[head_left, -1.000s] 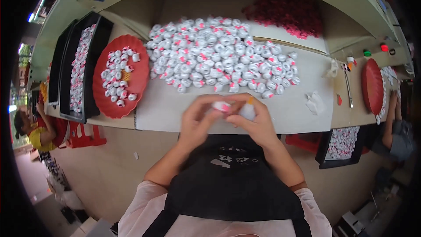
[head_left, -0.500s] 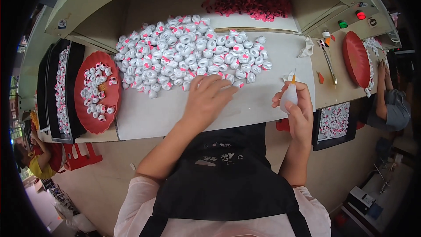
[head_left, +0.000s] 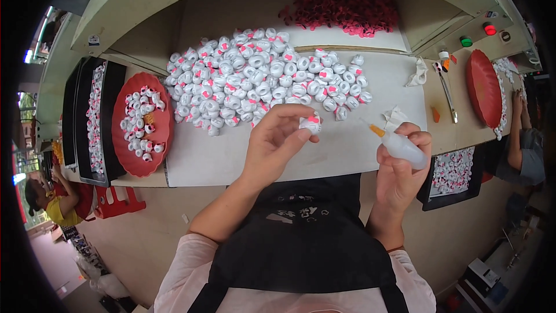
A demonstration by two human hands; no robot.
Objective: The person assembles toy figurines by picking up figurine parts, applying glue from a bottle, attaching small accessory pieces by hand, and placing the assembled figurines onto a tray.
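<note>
White-and-pink figurine piece point(head_left: 311, 123) sits pinched in the left hand point(head_left: 277, 142) fingertips above the table point(head_left: 231, 156); the right hand point(head_left: 401, 165) grips a small glue bottle point(head_left: 399, 145), nozzle aimed toward it. Beyond, a big heap of pieces point(head_left: 260, 81) waits, while few lie on the red tray point(head_left: 142, 124), so most work seems left.

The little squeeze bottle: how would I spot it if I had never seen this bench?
Start at the white worktable with its heap of white-and-pink pieces. Go to its near right edge, where the right hand is raised. The squeeze bottle sits in that grip: translucent white, the only thing with a thin orange nozzle.
</note>
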